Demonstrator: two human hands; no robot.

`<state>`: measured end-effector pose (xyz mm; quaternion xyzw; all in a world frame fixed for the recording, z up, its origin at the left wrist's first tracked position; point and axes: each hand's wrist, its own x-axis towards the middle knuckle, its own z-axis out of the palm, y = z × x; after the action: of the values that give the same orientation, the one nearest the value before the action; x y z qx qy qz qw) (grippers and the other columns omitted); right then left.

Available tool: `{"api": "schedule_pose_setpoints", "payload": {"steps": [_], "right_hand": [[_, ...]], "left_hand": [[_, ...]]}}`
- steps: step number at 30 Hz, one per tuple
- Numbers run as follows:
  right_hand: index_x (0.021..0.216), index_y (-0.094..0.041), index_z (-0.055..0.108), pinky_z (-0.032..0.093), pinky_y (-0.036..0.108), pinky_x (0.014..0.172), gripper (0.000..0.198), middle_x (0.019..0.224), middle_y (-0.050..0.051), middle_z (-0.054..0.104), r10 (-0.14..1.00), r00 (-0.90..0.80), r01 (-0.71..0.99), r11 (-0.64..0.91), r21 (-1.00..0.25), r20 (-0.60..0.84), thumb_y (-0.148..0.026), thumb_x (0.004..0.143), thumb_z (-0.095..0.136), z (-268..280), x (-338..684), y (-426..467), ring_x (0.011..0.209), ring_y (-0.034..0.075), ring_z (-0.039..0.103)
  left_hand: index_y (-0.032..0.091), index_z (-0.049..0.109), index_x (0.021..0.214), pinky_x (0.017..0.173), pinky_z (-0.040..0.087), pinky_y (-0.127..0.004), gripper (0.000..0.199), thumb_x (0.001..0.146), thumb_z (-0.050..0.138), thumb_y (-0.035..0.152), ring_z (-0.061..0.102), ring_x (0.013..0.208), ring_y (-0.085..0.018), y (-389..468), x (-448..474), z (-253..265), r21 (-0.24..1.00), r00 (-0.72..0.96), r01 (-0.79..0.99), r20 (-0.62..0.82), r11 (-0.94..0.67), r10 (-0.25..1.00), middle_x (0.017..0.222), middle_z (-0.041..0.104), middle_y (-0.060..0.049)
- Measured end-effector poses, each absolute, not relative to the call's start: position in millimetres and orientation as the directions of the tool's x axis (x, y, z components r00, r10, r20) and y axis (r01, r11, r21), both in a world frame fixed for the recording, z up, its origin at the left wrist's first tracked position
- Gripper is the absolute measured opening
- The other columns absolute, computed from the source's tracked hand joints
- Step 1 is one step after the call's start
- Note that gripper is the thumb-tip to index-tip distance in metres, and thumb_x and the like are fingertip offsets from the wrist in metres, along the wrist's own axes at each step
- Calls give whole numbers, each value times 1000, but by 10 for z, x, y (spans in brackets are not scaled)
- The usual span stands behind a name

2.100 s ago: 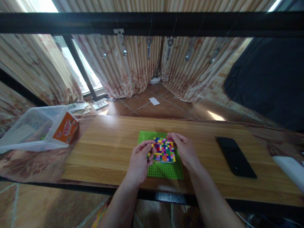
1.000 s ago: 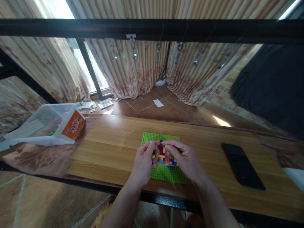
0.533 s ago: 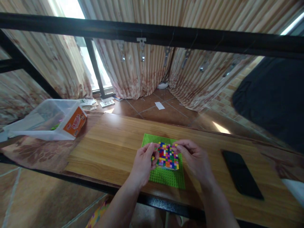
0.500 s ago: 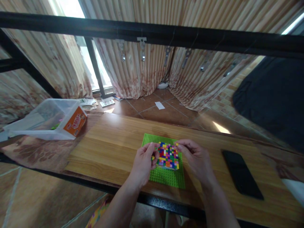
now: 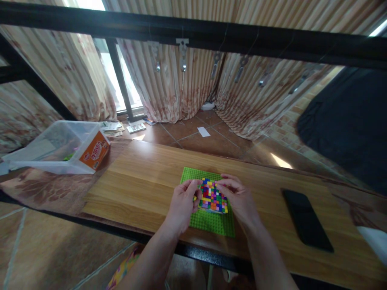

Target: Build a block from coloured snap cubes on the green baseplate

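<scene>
A low block of small multicoloured building bricks [image 5: 211, 198] sits on a green studded baseplate [image 5: 208, 226]. My left hand [image 5: 184, 200] is closed at the block's left edge, thumb and forefinger together beside its upper left corner. A bit of yellow brick [image 5: 195, 198] shows among its curled fingers. Over the upper right part of the block, my right hand [image 5: 238, 198] is closed in a pinch. Its fingertips hold a small brick against or just above the block's top, mostly hidden by the fingers. Contact with the top cannot be made out.
A black phone [image 5: 306, 219] lies on the wooden board [image 5: 136, 185] to the right. At the far left stands a clear plastic bin [image 5: 60, 167] with an orange label and green pieces inside. A dark bar [image 5: 193, 34] crosses the view above the table, with metal clips hanging below it.
My right hand has moved left with the small yellow brick, from the block's upper right corner to over its top. My left hand has stayed almost in place. The view has shifted slightly.
</scene>
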<state>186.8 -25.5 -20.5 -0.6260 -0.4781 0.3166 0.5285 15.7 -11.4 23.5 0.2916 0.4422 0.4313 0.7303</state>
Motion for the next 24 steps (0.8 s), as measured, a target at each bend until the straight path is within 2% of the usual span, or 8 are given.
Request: {"api": "schedule_pose_setpoints", "payload": {"steps": [7,14,19,24], "right_hand": [[76,-23,76,45,42,96,21,113,8,66,920,381,210,7,-978,88,-42,68,77,-251,1825,-220,111,26,60],[93,-22,75,54,36,77,35,93,5,75,916,399,55,-65,-996,-38,-42,65,80,-238,1779,-219,84,21,67],[88,-22,77,55,35,69,32,84,4,76,922,369,-28,-112,-993,-115,-43,63,80,-216,1757,-229,72,20,67],[84,-22,77,55,34,68,31,81,4,75,921,379,-39,-81,-996,-89,-43,61,81,-226,1738,-224,71,19,66]], "left_hand": [[14,62,86,39,11,-17,31,75,67,42,29,38,-2,-112,148,231,808,241,-364,-399,464,885,53,46,6],[14,62,87,39,12,-17,31,74,67,43,30,38,-2,-124,143,263,806,236,-366,-403,465,884,54,47,6],[15,62,86,38,12,-17,31,75,67,44,30,38,-2,-121,151,220,806,243,-375,-391,458,887,54,47,6],[14,61,90,38,11,-17,31,79,63,43,28,38,-3,-110,154,193,802,247,-382,-390,459,887,53,46,6]]}}
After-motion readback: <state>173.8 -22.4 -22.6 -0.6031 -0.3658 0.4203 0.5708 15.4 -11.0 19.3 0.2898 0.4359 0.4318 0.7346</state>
